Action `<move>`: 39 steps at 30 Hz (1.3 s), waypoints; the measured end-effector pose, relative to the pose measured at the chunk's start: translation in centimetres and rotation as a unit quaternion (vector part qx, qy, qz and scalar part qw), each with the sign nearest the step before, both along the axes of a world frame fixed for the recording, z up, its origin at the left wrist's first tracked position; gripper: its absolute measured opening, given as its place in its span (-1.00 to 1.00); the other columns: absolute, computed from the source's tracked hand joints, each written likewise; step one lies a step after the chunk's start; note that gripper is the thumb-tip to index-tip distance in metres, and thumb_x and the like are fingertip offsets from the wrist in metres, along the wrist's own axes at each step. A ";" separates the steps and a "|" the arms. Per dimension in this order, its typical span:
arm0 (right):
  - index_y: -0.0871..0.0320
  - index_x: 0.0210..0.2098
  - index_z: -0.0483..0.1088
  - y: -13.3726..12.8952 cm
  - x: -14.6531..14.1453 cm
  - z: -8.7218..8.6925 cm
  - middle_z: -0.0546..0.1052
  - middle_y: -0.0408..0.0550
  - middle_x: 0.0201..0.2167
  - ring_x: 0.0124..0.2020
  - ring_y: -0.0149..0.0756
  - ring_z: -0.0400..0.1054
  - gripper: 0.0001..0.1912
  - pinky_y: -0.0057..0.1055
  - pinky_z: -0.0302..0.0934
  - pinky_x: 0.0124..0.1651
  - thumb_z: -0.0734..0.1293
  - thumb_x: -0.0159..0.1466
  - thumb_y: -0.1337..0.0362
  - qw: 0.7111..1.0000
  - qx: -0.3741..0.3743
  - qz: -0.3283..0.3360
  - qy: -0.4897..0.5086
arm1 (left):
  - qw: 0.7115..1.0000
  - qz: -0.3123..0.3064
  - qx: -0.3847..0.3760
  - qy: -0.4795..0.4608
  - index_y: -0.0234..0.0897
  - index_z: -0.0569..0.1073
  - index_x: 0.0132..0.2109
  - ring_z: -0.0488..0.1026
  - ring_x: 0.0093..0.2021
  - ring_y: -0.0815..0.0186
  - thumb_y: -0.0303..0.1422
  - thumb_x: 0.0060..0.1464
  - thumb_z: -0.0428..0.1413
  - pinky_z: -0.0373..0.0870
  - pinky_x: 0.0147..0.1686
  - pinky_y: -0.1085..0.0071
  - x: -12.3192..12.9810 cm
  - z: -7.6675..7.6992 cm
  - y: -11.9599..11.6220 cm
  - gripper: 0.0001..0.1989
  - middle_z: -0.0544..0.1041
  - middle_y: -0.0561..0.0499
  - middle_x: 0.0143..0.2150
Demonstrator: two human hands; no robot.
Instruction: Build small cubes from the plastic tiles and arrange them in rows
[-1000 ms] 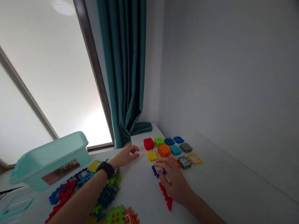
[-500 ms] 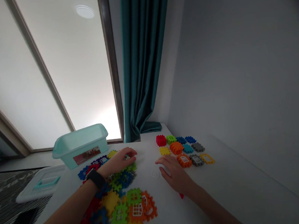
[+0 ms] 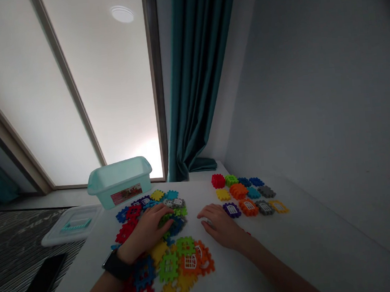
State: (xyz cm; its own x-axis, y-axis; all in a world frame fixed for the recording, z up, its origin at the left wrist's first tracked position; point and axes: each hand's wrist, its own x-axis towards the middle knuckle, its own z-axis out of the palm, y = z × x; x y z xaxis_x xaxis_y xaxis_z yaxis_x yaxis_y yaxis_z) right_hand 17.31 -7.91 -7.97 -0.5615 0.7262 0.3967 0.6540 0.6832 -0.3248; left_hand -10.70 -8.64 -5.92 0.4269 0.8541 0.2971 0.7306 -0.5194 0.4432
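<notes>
My left hand (image 3: pixel 147 228), with a dark watch (image 3: pixel 116 264) on its wrist, lies palm down over a loose pile of notched plastic squares. Its thumb and fingers are apart, near green and blue squares (image 3: pixel 177 224); nothing shows in its grasp. My right hand (image 3: pixel 221 227) is low over the table, thumb and fingers apart around a small white window-shaped piece (image 3: pixel 206 220), which the hand partly covers. Close beyond it lies a purple square with a white window (image 3: pixel 232 210). Part of a small red piece (image 3: pixel 247 232) peeks out past the right wrist.
Sorted stacks, among them an orange stack (image 3: pixel 238 191) and a red stack (image 3: pixel 218 180), stand in rows at the right back. A mint tub (image 3: pixel 121 176) stands at the left back. Its lid (image 3: pixel 69 225) and a black phone-like object (image 3: pixel 39 288) lie left of the table.
The view has shifted left, so things appear further right. My left hand has drawn back nearer over the pile. My right hand has moved left over the white piece, uncovering the purple square.
</notes>
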 end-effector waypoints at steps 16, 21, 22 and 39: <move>0.07 -0.05 0.45 1.8 -5.7 0.2 0.50 -0.03 -0.08 -0.01 -0.20 0.42 -0.66 -0.20 0.29 0.08 0.27 0.28 0.55 0.993 0.011 0.098 -0.061 | 0.997 0.048 0.031 0.045 -0.17 0.52 -0.07 0.48 -0.02 0.04 -0.34 0.25 0.05 0.35 -0.01 0.12 -0.8 -0.6 -0.9 -0.82 0.57 -0.08 -0.08; 0.10 -0.09 0.44 1.8 -5.4 0.3 0.52 -0.03 -0.06 0.01 -0.16 0.40 -0.73 -0.14 0.25 0.11 0.30 0.28 0.52 0.993 -0.012 0.086 -0.075 | 0.997 0.044 0.040 0.048 -0.17 0.52 -0.06 0.48 -0.03 0.06 -0.34 0.26 0.05 0.35 -0.02 0.13 -0.7 -0.6 -0.9 -0.82 0.57 -0.08 -0.08; 0.10 -0.11 0.44 1.8 -5.4 0.3 0.52 -0.04 -0.06 0.01 -0.15 0.40 -0.75 -0.13 0.24 0.12 0.32 0.28 0.51 0.993 -0.018 0.085 -0.077 | 0.997 0.044 0.041 0.049 -0.18 0.52 -0.06 0.48 -0.02 0.06 -0.35 0.26 0.05 0.35 -0.03 0.13 -0.7 -0.6 -0.9 -0.81 0.57 -0.08 -0.08; 0.14 -0.30 0.37 1.0 -5.6 0.7 0.53 -0.07 -0.24 -0.14 -0.20 0.42 -0.85 -0.22 0.29 -0.01 0.33 0.30 0.51 0.992 0.049 0.064 -0.096 | 0.996 0.030 0.054 0.060 -0.20 0.51 -0.06 0.48 -0.01 0.03 -0.40 0.25 0.06 0.36 -0.04 0.08 -0.3 -0.8 -1.2 -0.83 0.55 -0.06 -0.09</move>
